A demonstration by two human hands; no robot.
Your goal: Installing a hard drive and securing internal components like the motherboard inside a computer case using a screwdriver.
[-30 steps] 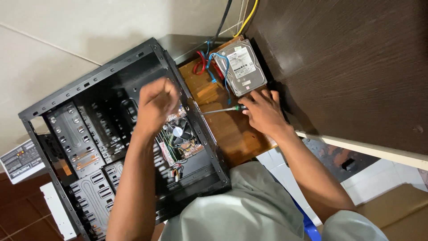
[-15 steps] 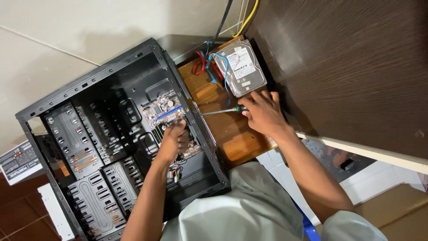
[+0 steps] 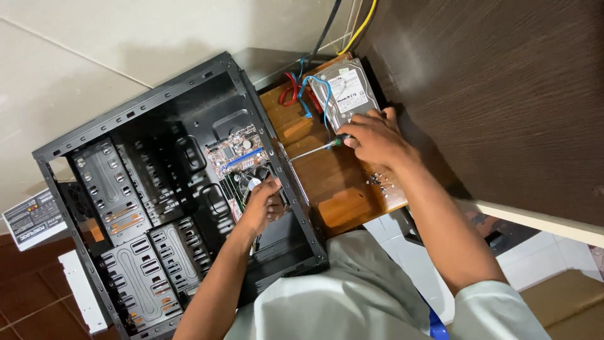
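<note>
Two bare hands are at work over an opened computer. Reaching down into the black computer case [image 3: 157,208], the left hand [image 3: 261,208] has its fingers curled together around the edge of the cooling fan [image 3: 251,182] that sits on the small motherboard [image 3: 233,151]; whether it truly grips the fan or only presses on it I cannot tell from where I stand. On a wooden board [image 3: 327,182] beside the case the right hand [image 3: 371,138] rests, fingers closed around the green handle of a screwdriver [image 3: 314,150], whose thin metal shaft points toward the case's side rail and lies just above the wood. Just beyond that hand's fingertips a silver hard drive [image 3: 349,91] lies flat with its label up, a blue cable [image 3: 314,88] looping over it and red cables [image 3: 290,94] bunched at its near corner. A few small screws [image 3: 377,181] are scattered on the wood near the right wrist. Grey metal drive bays [image 3: 126,220] fill the far side of the case. The wooden board sits against a dark brown desk [image 3: 503,94], with black and yellow cables [image 3: 352,25] running up between desk and wall. A white labelled box [image 3: 34,217] lies on the floor outside the case, well apart from both hands.
</note>
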